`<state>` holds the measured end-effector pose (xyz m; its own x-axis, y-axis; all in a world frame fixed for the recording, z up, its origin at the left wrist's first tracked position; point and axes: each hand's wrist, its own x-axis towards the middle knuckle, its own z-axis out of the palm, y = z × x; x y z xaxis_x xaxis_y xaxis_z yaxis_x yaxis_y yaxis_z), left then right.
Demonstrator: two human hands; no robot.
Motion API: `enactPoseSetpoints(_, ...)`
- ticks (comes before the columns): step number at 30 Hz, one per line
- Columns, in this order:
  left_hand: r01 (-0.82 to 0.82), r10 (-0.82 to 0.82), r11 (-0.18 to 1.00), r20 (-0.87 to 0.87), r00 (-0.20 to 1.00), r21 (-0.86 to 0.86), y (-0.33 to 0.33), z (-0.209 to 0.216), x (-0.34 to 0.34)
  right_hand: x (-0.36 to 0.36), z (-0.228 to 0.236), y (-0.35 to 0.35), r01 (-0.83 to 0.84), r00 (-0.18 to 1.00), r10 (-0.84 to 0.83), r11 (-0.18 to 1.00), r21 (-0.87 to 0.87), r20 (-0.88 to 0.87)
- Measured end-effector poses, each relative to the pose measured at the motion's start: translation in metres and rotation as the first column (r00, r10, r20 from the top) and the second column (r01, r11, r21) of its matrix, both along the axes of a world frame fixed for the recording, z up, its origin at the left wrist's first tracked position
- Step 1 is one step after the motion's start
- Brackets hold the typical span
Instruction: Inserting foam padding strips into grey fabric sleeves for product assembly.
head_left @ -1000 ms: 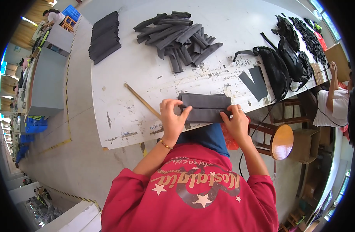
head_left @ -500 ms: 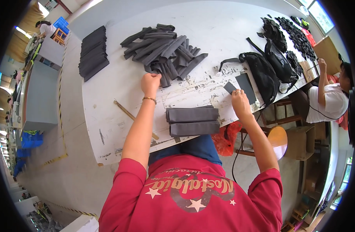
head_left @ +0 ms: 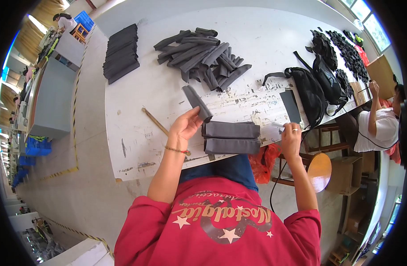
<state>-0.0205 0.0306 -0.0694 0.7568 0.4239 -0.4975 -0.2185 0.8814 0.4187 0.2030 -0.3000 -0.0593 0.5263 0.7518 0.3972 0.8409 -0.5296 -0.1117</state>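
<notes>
My left hand [head_left: 185, 128] pinches a dark grey folded fabric strip [head_left: 196, 102] by its near end, raised over the table left of two neat stacks. The far stack [head_left: 232, 130] and the near stack [head_left: 232, 146] of similar grey strips lie side by side at the table's front edge. Right of them, my right hand [head_left: 291, 136] has its fingers pinched together; a small flat dark piece [head_left: 281, 130] shows at the fingertips, blurred and almost edge-on. Beyond that hand lies a dark grey rectangle [head_left: 290, 105]. A loose heap of folded strips [head_left: 208, 55] lies farther off.
A long row of dark fabric pieces [head_left: 121, 53] lies at the table's far left. A wooden stick [head_left: 154, 120] rests left of my left wrist. Black bags [head_left: 306, 93] lie at the right, near a seated person [head_left: 375, 122]. A stool [head_left: 319, 170] stands below the table edge.
My left hand has drawn back from the heap toward the stacks with one grey strip. My right hand has moved nearer to me, away from the dark rectangle, and the view has shifted slightly.
</notes>
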Motion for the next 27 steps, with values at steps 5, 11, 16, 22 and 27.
enactPoseSetpoints(5, 0.02, -0.013, 0.999, 0.244, 0.97, -0.025, -0.02, 0.054, 0.014, -0.014, 0.068, 0.039, 0.241, 0.852, 0.086, 0.811, 0.533, -0.516)
enactPoseSetpoints(11, -0.063, -0.009, 0.96, 0.255, 0.967, 0.273, -0.024, 0.085, 0.014, -0.081, 0.104, 0.076, -0.211, 0.831, 0.364, 0.906, 0.367, -0.42)
enactPoseSetpoints(16, -0.047, -0.046, 0.954, 0.297, 0.954, 0.297, -0.017, 0.09, 0.009, -0.088, 0.112, 0.095, -0.318, 0.836, 0.458, 0.854, 0.412, -0.302)
enactPoseSetpoints(22, 0.008, -0.09, 0.954, 0.262, 0.961, 0.299, -0.013, 0.087, 0.012, -0.087, 0.133, 0.108, -0.405, 0.868, 0.481, 0.829, 0.386, -0.122)
enactPoseSetpoints(27, 0.073, -0.16, 0.951, 0.277, 0.947, 0.301, -0.016, 0.086, 0.012, -0.09, 0.138, 0.117, -0.412, 0.885, 0.462, 0.833, 0.369, -0.054)
